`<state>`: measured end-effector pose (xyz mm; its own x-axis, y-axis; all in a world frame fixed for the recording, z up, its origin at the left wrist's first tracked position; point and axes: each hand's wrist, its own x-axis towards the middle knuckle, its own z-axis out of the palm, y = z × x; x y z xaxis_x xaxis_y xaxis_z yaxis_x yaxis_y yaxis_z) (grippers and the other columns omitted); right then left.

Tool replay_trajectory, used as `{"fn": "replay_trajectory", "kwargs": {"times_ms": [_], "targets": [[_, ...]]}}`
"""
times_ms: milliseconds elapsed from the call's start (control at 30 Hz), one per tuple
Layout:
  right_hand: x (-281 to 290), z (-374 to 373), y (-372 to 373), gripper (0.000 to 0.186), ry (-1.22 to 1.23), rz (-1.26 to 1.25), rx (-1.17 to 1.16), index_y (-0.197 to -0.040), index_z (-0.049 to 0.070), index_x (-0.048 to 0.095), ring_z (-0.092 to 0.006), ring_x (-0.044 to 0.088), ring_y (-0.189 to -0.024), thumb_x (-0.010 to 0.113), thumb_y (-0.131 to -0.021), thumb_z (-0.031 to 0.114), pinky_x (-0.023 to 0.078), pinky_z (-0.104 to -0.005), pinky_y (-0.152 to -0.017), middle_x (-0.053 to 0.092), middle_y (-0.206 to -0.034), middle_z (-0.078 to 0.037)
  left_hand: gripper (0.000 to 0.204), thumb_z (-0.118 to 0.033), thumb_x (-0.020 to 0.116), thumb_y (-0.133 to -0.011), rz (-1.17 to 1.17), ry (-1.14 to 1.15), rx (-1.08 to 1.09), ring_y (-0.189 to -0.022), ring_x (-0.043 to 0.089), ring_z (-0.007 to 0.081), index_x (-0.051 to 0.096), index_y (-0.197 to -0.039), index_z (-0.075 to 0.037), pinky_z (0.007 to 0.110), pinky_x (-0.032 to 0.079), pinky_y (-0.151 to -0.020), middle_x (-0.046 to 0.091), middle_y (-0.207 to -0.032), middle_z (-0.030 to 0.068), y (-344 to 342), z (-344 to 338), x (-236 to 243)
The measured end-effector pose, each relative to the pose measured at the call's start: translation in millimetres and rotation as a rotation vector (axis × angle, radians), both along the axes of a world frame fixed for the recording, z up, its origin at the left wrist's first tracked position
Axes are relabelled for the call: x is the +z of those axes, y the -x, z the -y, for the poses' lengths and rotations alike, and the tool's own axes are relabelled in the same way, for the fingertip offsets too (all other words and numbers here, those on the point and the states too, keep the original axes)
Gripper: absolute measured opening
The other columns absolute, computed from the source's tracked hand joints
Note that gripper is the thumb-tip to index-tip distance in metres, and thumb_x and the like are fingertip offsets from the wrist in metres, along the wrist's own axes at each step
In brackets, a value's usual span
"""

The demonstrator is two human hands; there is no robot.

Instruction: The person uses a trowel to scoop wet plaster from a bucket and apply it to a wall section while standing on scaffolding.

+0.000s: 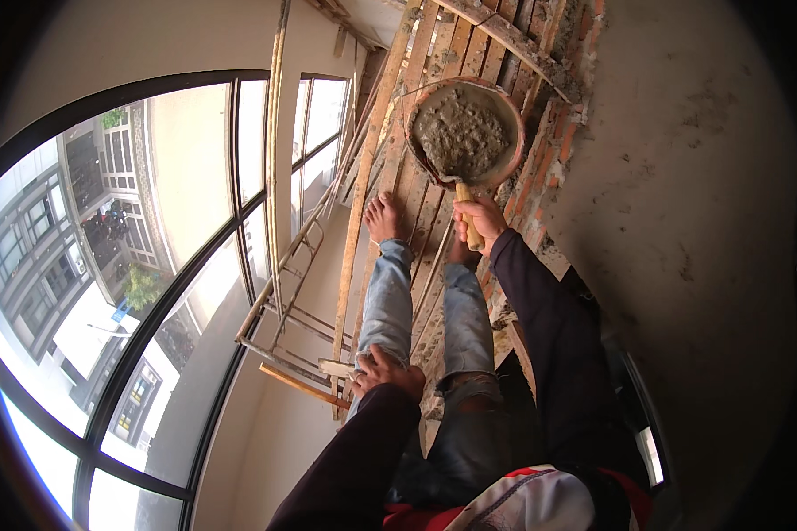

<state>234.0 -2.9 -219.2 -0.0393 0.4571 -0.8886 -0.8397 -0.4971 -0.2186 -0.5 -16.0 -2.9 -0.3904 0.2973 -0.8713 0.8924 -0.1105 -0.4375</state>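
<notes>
My right hand (480, 221) is closed around the pale wooden handle of a trowel (466, 192). The trowel's blade is sunk in wet grey mortar (462, 133) and mostly hidden. An orange-rimmed bucket (519, 146) holds the mortar and stands on the planks ahead of my feet. Beside my left knee, my left hand (388, 375) has its fingers curled. A wooden board (303, 387), seen edge-on with a pale block on it, juts out to the left of these fingers. It looks like a plastering float, its grip covered by the hand.
I am barefoot on scaffold planks (416, 190) with gaps between them. A metal frame (283, 327) and upright poles stand to the left, before large black-framed windows (230, 221). Rough bricks (540, 181) line the planks' right side, beside a grey plastered surface (682, 177).
</notes>
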Motion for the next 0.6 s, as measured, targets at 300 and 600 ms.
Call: {"fn": "replay_trajectory", "kwargs": {"times_ms": [300, 600], "targets": [[36, -10, -18, 0.016, 0.085, -0.098, -0.002, -0.087, 0.006, 0.052, -0.0114, 0.052, -0.053, 0.063, -0.093, 0.017, 0.043, -0.0282, -0.045, 0.054, -0.072, -0.003, 0.086, -0.037, 0.06, -0.074, 0.02, 0.0, 0.084, -0.132, 0.044, 0.0404, 0.03, -0.148, -0.007, 0.051, 0.027, -0.112, 0.035, -0.149, 0.0243, 7, -5, 0], [72, 13, -53, 0.023, 0.131, -0.264, -0.018, -0.112, 0.005, 0.054, -0.0095, 0.051, -0.057, 0.058, -0.095, 0.02, 0.045, -0.0266, -0.052, 0.054, -0.076, 0.0, 0.086, -0.037, 0.06, -0.074, 0.036, -0.041, 0.116, -0.132, 0.043, 0.0421, 0.029, -0.149, -0.008, 0.052, 0.028, -0.111, 0.035, -0.149, 0.0244, 12, -6, -2]]}}
